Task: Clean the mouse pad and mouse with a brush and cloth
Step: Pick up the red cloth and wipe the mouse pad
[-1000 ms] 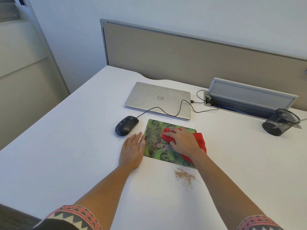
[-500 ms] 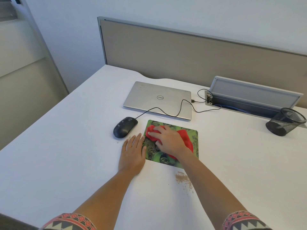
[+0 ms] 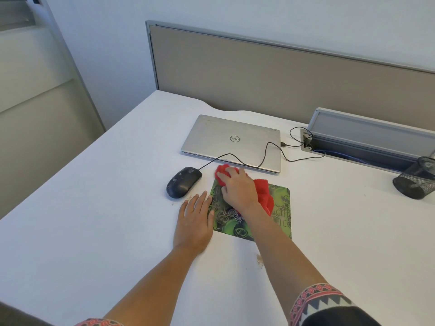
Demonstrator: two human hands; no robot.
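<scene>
1. Nearest the camera, two bare forearms reach up from the bottom edge over the white desk (image 3: 94, 208); a patterned sleeve (image 3: 322, 300) cuffs the right one.
2. A small scatter of brown crumbs (image 3: 259, 261) lies on the desk just short of the mouse pad's near edge, beside the right forearm.
3. The left hand (image 3: 194, 222) lies flat and spread, palm down, gripping nothing; its thumb side meets the near-left edge of the mouse pad (image 3: 280, 208), the rest of the hand resting on the desk just left of the pad.
4. The mouse pad, green with a dark swirling print and pale lettering, lies flat on the desk; the right forearm crosses its near half.
5. The right hand (image 3: 237, 189) presses down on a red cloth (image 3: 263, 194) at the pad's far-left corner, fingers spread over the bunched fabric; cloth shows beyond the fingertips at the pad's far edge and trails out to the right of the wrist over the pad's middle.
6. The black mouse (image 3: 183, 182) sits on the desk just left of the pad's far-left corner, apart from both hands; a few crumbs lie by its near end; its cable (image 3: 266, 149) runs away over the laptop lid.
7. Beyond the pad's far edge lies a closed silver laptop (image 3: 233, 140).
8. Well right of the pad stands a black mesh cup (image 3: 416, 180); no brush is in view.
9. Farthest from the pad, an open grey cable tray (image 3: 367, 130) and a beige partition (image 3: 282, 74) line the desk's back.
</scene>
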